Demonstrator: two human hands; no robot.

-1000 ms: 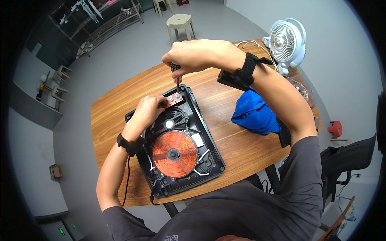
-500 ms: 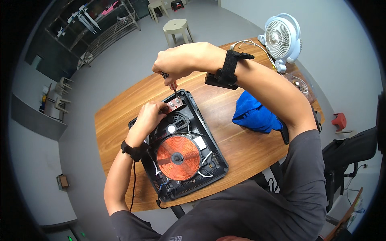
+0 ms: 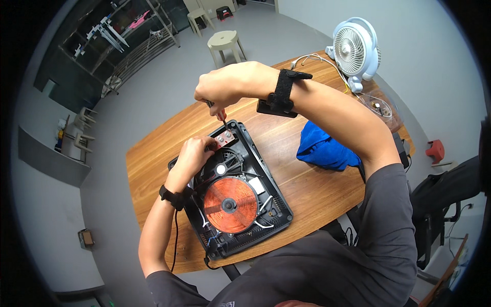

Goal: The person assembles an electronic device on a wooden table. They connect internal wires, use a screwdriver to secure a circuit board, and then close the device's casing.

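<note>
An opened induction cooker point(image 3: 280, 217) lies on the table, its round copper coil point(image 3: 221, 211) facing up. At its far end is a small pale circuit board point(image 3: 225, 139) with round silvery parts on it. My right hand point(image 3: 220, 88) is closed around a screwdriver point(image 3: 222, 116) with a red and black handle. The shaft points down at the far end of the board; the tip is too small to make out clearly. My left hand point(image 3: 192, 153) pinches the board's near-left end, its fingertips partly hidden. Between board and coil sits a black cooling fan point(image 3: 232, 157).
A bunched blue cloth point(image 3: 322, 148) lies on the wooden table point(image 3: 302, 189) beneath my right forearm. A white fan point(image 3: 353, 51) and a clear bag of small parts point(image 3: 379, 108) are at the far right. A black cable point(image 3: 176, 240) hangs by my left wrist.
The whole view has shifted slightly, so the table and cooker appear a little lower and further right. Both hands keep their places at the board, the screwdriver still held in the right.
</note>
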